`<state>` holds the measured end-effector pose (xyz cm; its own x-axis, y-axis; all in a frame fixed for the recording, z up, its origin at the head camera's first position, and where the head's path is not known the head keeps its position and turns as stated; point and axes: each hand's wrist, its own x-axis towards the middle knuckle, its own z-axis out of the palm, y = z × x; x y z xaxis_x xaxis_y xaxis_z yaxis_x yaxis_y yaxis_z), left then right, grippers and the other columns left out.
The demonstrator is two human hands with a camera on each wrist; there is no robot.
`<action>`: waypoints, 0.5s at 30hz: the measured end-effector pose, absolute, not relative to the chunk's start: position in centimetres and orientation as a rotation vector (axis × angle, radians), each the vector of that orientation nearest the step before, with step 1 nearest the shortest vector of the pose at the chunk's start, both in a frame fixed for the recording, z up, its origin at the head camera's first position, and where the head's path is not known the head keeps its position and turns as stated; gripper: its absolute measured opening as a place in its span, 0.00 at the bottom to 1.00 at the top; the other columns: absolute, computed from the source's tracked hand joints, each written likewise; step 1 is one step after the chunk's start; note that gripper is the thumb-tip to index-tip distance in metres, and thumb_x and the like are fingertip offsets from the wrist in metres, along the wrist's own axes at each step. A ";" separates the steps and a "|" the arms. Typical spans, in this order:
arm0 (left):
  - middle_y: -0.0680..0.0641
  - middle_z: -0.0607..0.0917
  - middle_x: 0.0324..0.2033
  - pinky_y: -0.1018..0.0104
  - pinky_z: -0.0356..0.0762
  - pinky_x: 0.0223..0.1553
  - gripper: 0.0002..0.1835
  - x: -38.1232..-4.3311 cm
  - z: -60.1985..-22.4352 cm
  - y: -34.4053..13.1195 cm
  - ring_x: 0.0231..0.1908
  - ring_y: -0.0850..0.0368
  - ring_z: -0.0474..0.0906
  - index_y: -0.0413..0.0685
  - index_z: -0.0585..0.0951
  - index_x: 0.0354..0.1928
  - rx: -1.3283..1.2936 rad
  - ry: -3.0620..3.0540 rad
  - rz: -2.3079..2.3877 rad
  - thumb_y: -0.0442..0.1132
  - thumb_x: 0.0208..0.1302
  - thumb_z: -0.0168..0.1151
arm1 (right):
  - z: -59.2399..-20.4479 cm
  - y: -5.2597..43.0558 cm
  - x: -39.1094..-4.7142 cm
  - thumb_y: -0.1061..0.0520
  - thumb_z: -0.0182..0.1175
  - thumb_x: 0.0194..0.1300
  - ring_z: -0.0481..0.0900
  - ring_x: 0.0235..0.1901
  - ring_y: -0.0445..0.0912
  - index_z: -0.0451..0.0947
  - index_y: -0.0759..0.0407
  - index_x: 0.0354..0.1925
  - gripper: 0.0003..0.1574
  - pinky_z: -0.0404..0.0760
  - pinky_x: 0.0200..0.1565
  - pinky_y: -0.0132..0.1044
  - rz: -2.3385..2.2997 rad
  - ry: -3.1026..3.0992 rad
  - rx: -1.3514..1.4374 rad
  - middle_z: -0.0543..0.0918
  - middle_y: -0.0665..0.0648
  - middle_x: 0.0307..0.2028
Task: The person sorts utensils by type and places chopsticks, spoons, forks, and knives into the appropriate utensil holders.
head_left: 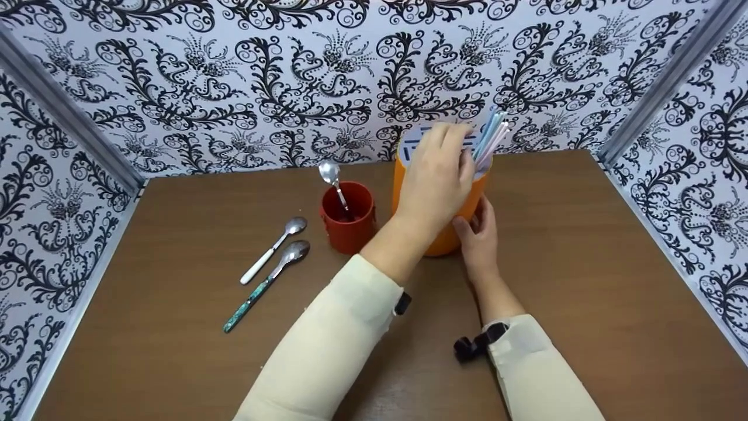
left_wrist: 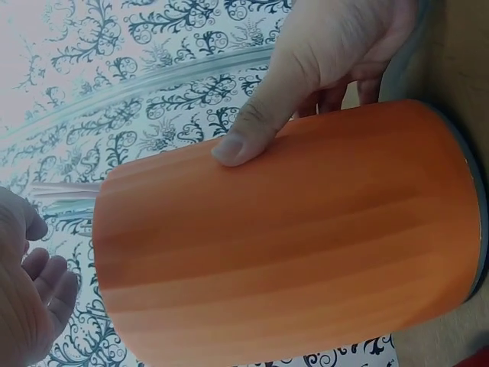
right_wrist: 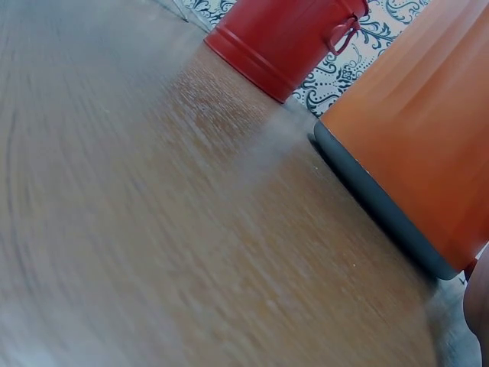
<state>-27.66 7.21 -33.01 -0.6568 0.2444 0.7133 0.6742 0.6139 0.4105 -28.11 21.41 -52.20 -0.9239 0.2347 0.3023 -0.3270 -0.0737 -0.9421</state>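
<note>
An orange knife holder point(head_left: 435, 237) with a pale slotted top stands on the table. My left hand point(head_left: 438, 169) is over that top, its fingers loosely bent downward beside a bunch of thin light blue and pink straws point(head_left: 492, 137). In the left wrist view, this hand point(left_wrist: 30, 283) shows at the left edge with nothing visible between thumb and fingers. Lower down, my right hand point(head_left: 482, 234) grips the holder's right side. Its thumb point(left_wrist: 241, 145) presses on the orange wall, while the other fingers are mostly hidden behind. The holder's dark base point(right_wrist: 378, 202) appears in the right wrist view.
Left of the holder stands a red cup point(head_left: 350, 234) with a metal spoon point(head_left: 332, 174) leaning in it. A white-handled spoon point(head_left: 272, 251) and a green-handled spoon point(head_left: 266, 286) lie on the brown table point(head_left: 175, 234). Patterned walls point(head_left: 263, 70) enclose the back and sides.
</note>
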 end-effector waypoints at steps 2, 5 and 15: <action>0.45 0.84 0.53 0.68 0.76 0.65 0.15 -27.3 -33.2 7.0 0.55 0.51 0.80 0.43 0.81 0.58 -0.722 -2.185 -0.906 0.34 0.73 0.57 | -52.3 21.4 -28.1 0.37 0.69 0.66 0.69 0.71 0.48 0.58 0.47 0.80 0.53 0.70 0.73 0.47 2.049 -1.829 0.102 0.68 0.52 0.74; 0.44 0.84 0.52 0.66 0.77 0.63 0.15 -26.8 -33.5 6.7 0.54 0.50 0.80 0.43 0.81 0.58 -0.721 -2.147 -0.900 0.34 0.73 0.56 | -52.3 21.5 -28.1 0.37 0.68 0.67 0.69 0.71 0.48 0.57 0.49 0.80 0.53 0.71 0.72 0.46 2.040 -1.831 0.102 0.68 0.53 0.74; 0.44 0.84 0.48 0.62 0.80 0.59 0.11 -25.1 -35.0 5.2 0.50 0.50 0.81 0.43 0.81 0.54 -0.721 -2.081 -0.834 0.35 0.74 0.57 | -51.9 21.4 -27.8 0.33 0.70 0.63 0.68 0.73 0.49 0.56 0.51 0.81 0.59 0.66 0.76 0.51 2.008 -1.868 0.073 0.66 0.54 0.76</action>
<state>-25.09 5.21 -34.98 -0.5461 0.2104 0.8109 0.7123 0.6261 0.3172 -27.85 21.43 -51.91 -0.9206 0.2488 0.3009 -0.3181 -0.0309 -0.9476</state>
